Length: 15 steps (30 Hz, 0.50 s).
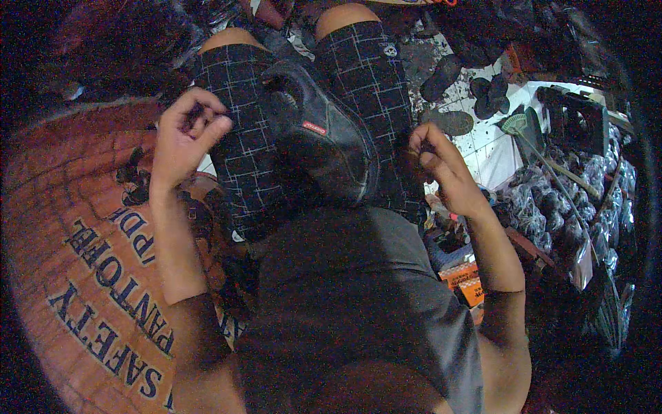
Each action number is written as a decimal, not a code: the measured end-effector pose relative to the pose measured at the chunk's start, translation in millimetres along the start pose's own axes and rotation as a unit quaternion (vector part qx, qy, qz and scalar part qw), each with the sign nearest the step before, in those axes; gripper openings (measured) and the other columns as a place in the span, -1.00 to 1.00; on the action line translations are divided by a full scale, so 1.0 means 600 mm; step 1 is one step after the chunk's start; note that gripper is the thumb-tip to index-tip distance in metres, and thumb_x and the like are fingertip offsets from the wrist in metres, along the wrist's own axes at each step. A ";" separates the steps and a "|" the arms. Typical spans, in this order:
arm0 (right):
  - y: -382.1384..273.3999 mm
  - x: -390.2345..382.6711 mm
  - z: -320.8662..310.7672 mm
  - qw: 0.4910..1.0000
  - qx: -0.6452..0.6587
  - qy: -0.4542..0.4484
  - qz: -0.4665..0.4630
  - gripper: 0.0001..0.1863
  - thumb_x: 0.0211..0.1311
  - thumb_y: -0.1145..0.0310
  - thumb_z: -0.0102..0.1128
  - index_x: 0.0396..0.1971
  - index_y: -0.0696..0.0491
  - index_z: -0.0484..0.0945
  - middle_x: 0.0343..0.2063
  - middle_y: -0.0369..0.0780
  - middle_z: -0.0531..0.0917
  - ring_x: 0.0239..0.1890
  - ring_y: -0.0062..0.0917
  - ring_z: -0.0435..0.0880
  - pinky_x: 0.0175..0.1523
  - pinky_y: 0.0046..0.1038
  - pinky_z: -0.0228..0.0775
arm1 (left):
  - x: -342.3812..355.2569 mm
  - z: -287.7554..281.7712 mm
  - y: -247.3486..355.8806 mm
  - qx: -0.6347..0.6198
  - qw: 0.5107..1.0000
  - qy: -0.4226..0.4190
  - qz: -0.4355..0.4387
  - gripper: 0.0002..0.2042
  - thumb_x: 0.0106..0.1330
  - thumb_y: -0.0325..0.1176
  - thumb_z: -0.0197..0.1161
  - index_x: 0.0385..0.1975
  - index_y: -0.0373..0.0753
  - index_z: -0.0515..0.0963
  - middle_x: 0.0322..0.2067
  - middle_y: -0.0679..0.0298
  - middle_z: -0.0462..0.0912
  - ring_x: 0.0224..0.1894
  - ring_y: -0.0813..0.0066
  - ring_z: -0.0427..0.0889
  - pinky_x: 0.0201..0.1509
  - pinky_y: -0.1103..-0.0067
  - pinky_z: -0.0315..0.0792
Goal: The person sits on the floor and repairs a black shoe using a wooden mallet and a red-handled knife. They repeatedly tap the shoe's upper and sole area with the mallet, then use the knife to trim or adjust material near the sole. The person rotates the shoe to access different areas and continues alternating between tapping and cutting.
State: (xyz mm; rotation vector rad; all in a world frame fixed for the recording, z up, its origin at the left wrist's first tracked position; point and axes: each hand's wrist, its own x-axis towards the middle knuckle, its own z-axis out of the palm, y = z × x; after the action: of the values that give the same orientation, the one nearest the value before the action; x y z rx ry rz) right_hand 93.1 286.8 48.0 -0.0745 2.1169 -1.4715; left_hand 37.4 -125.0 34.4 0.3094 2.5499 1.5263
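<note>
A black leather shoe with a small red tag lies between my two knees, on my dark checked shorts. My left hand is raised beside the left thigh, fingers curled in toward the thumb; whatever it may hold is too small to make out. On the other side, my right hand hangs by the right thigh with fingers bent and pinched, and its contents are unclear too. Neither hand visibly touches the shoe.
An orange-brown printed sheet or sack lies at left. To the right are dark soles on white floor tiles, clear plastic bags, a green rake-like tool and orange boxes. Dim clutter fills the far edge.
</note>
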 end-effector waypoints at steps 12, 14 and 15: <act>-0.047 -0.031 0.066 0.976 -0.216 0.023 -0.012 -0.87 0.42 0.47 0.04 -0.12 0.15 0.37 -0.29 0.04 0.60 -0.16 0.06 0.62 -0.09 -0.09 0.45 | 0.009 0.013 0.024 0.005 0.994 -0.104 0.033 -0.78 0.31 -0.32 0.33 -0.44 -0.29 0.48 -0.21 0.14 0.65 -0.04 0.25 0.66 0.11 0.45 0.45; -0.041 -0.033 0.071 0.973 -0.227 0.043 -0.015 -0.86 0.41 0.47 0.06 -0.11 0.15 0.36 -0.29 0.05 0.61 -0.17 0.07 0.63 -0.11 -0.08 0.45 | 0.005 0.050 0.020 -0.167 0.983 -0.036 0.067 -0.75 0.41 -0.26 0.26 -0.42 -0.25 0.40 -0.24 0.15 0.62 -0.06 0.20 0.65 0.14 0.41 0.43; -0.038 -0.033 0.073 0.971 -0.232 0.049 -0.009 -0.85 0.41 0.48 0.06 -0.11 0.15 0.36 -0.30 0.05 0.61 -0.18 0.07 0.63 -0.13 -0.08 0.45 | -0.001 0.066 0.019 -0.283 0.959 -0.022 0.007 -0.76 0.44 -0.23 0.22 -0.39 -0.22 0.39 -0.27 0.19 0.60 -0.09 0.19 0.64 0.16 0.40 0.41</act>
State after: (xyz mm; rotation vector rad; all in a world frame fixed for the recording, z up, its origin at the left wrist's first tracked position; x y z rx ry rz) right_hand 124.4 247.6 65.1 -0.1983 2.5076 -0.9774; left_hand 48.4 -86.2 25.9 0.2762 1.9583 2.1270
